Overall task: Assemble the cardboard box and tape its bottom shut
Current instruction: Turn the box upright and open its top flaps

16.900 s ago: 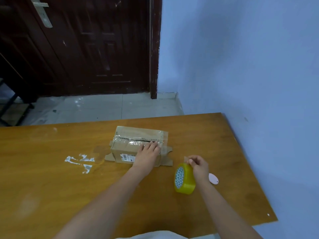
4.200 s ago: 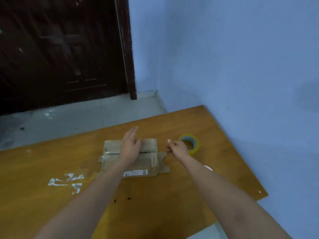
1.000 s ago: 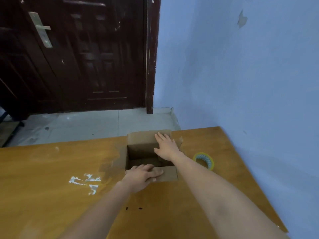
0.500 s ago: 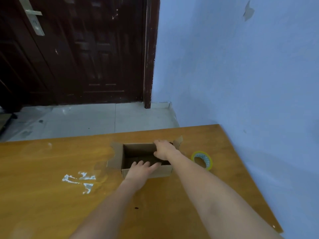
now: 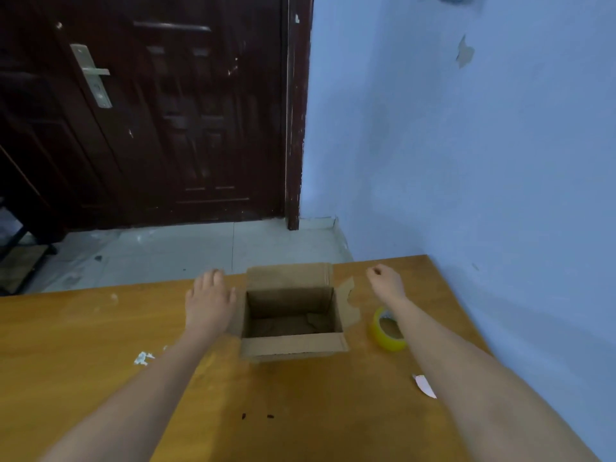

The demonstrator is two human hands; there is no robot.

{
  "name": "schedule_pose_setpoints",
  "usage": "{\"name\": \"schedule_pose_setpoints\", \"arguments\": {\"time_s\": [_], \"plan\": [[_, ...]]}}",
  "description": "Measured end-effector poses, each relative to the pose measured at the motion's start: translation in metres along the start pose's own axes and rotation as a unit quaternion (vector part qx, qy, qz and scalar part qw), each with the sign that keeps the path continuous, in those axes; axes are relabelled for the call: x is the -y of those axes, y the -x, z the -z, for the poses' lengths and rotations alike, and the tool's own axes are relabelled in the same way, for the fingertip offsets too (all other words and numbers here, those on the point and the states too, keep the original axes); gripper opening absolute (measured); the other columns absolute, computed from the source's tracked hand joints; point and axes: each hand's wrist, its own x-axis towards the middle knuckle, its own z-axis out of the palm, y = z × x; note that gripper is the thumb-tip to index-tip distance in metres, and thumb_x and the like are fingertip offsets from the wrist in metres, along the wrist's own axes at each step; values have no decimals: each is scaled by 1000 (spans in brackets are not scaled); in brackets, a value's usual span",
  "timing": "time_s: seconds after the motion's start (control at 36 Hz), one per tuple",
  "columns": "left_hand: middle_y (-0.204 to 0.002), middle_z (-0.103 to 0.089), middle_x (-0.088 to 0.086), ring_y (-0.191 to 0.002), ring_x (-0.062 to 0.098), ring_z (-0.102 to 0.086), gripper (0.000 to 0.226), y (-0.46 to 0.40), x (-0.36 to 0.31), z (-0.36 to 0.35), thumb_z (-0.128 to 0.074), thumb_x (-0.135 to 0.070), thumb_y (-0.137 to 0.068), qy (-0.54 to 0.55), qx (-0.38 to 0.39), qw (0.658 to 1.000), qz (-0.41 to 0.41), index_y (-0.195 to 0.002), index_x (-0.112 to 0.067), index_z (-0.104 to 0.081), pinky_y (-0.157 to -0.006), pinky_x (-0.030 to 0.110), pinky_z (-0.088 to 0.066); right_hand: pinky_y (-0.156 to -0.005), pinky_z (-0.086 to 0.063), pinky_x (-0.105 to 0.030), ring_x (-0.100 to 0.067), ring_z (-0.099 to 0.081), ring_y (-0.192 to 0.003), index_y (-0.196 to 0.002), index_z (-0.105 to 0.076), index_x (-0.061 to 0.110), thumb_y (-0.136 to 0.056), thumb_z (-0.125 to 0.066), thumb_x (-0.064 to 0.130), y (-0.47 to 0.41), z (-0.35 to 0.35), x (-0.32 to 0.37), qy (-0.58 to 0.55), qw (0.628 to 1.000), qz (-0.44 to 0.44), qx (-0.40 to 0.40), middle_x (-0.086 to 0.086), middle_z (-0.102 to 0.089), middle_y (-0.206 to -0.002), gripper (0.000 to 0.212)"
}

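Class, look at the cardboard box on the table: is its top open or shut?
Open. The cardboard box stands upright with its top flaps folded outward, and its inside floor shows.

1. A wooden counter [image 5: 83,361] with white scraps [image 5: 144,357] stuck on it.
2. A small white tag [image 5: 424,385] near the counter's right edge.
3. A dark door [image 5: 166,111] with a metal handle [image 5: 91,75].
4. Blue wall [image 5: 466,145]; pale tiled floor [image 5: 183,248].

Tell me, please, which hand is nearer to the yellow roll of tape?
Right. The right hand hovers just beyond the yellow roll of tape; the left hand is across the open cardboard box.
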Motion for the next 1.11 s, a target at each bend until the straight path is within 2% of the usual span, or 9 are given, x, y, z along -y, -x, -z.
{"name": "schedule_pose_setpoints", "arguments": {"time_s": [0.11, 0.25, 0.36, 0.5, 0.69, 0.86, 1.0, 1.06, 1.11], "plan": [[-123, -57, 12, -117, 31, -47, 44, 5, 17, -3, -40, -39, -95, 45, 43, 990, 124, -125, -9, -53, -96, 42, -36, -91, -47, -39, -26, -59, -101, -124, -54, 7, -100, -35, 41, 12, -11, -19, -61, 992, -63, 87, -9, -61, -114, 46], [-117, -62, 10, -107, 27, -56, 39, 20, 10, -13, -43, -39, -97, 212, 102, 969, 81, -121, -11, -57, -89, 35, -45, -72, -46, -31, -19, -59, -82, -104, -62, 14, -99, -31, 45, 24, -30, -10, -116, 983, -44, 135, -3, -64, -90, 44], [-122, -59, 5, -107, 19, -54, 40, 31, -2, -19, -46, -42, -95, 253, 125, 959, 27, -125, -16, -56, -87, 32, -45, -86, -44, -35, -23, -59, -98, -119, -61, 9, -101, -29, 43, 28, -46, 0, -79, 982, -3, 172, -9, -64, -111, 50], [-146, -29, -5, -129, 15, -36, 78, 44, -1, -18, -41, -69, -81, 215, 203, 954, -58, -143, -21, -37, -101, 33, -37, -114, -28, -45, -28, -33, -137, -138, -45, 11, -101, -28, 39, 34, -55, -2, 41, 983, 38, 174, -13, -40, -146, 49], [-156, 9, -11, -143, 22, -11, 114, 50, 10, -16, -47, -81, -63, 125, 306, 935, -128, -152, -26, 0, -114, 41, -26, -116, -20, -40, -20, -14, -146, -144, -38, 21, -102, -31, 32, 35, -61, -16, 95, 974, 76, 189, -5, -27, -155, 44], [-152, -22, -10, -131, 17, -35, 77, 44, 5, -25, -43, -69, -83, -2, 176, 975, -136, -146, -28, -30, -105, 34, -36, -114, -24, -39, -21, -22, -143, -141, -42, 22, -101, -33, 35, 34, -59, -16, 77, 977, 75, 185, -4, -36, -150, 43], [-127, -46, -11, -105, 11, -52, 56, 37, -6, -25, -44, -65, -86, 113, 128, 983, -74, -121, -23, -58, -84, 28, -47, -111, -30, -41, -27, -34, -136, -133, -49, 11, -101, -28, 41, 29, -55, -5, 44, 984, 49, 167, -9, -45, -141, 49], [-115, -49, -10, -96, 12, -53, 52, 35, -10, -27, -52, -61, -84, 158, 110, 981, -35, -116, -20, -58, -76, 30, -50, -104, -32, -36, -29, -37, -134, -122, -51, 13, -100, -27, 46, 25, -53, 1, 26, 986, 40, 158, -5, -46, -133, 47], [-116, -48, -7, -98, 14, -53, 53, 32, -15, -31, -61, -52, -83, 186, 112, 976, 0, -122, -18, -50, -75, 32, -50, -105, -31, -38, -26, -34, -135, -138, -39, 15, -98, -31, 47, 21, -51, 6, 6, 989, 43, 139, -6, -35, -145, 52]]}}
